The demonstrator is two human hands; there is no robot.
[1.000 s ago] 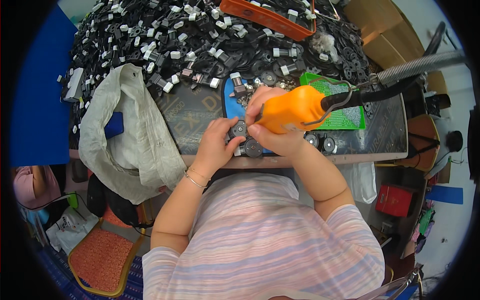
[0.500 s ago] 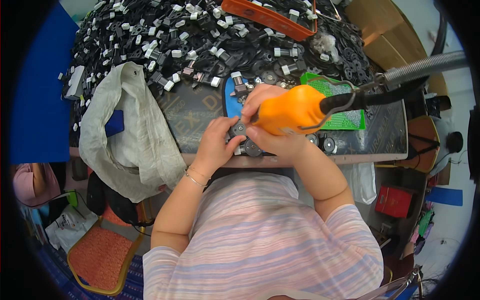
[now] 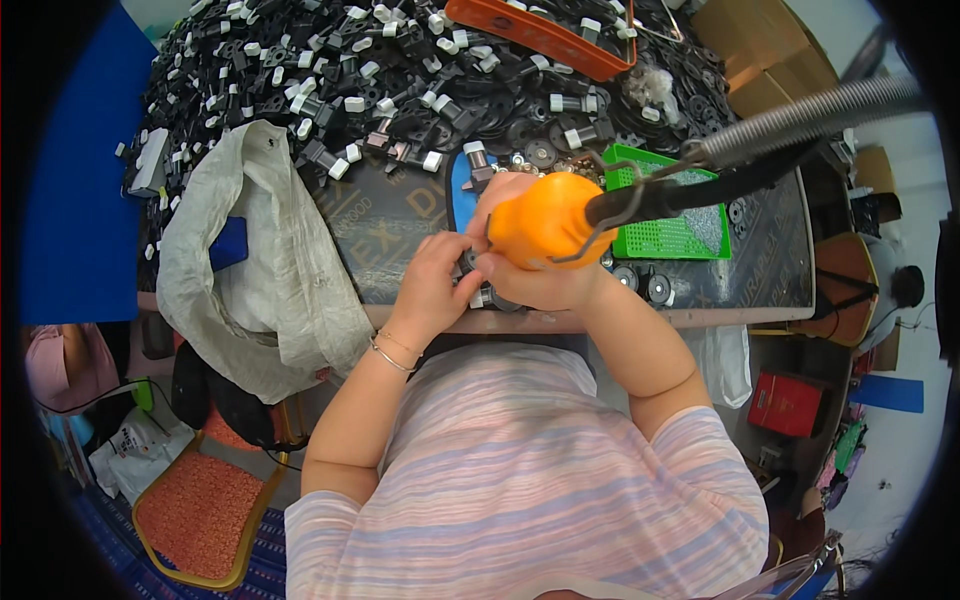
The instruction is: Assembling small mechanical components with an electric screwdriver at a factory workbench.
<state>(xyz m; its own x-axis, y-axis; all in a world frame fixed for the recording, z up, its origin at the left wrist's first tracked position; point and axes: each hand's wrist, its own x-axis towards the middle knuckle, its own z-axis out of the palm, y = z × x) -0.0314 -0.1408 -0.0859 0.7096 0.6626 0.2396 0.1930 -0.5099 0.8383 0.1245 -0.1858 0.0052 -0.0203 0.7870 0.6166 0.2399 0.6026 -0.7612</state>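
A person in a striped shirt sits at a dark counter [image 3: 760, 290], seen from above. Beyond the orange power screwdriver [image 3: 545, 222], a great heap of black and white plastic parts [image 3: 330, 90] covers the counter's far half. Left of the screwdriver a grey woven sack [image 3: 265, 270] drapes over the counter's edge; right of it lies a green mesh tray [image 3: 670, 225]. The right hand [image 3: 545, 285] wraps closed around the screwdriver, whose long axis runs from the coiled hose at the right toward the tip at the left. Directly left of that tip, the left hand [image 3: 435, 285] curls its fingers onto a small black part [image 3: 478, 292], mostly hidden; whether it pinches it cannot be told. Both hands touch at the part.
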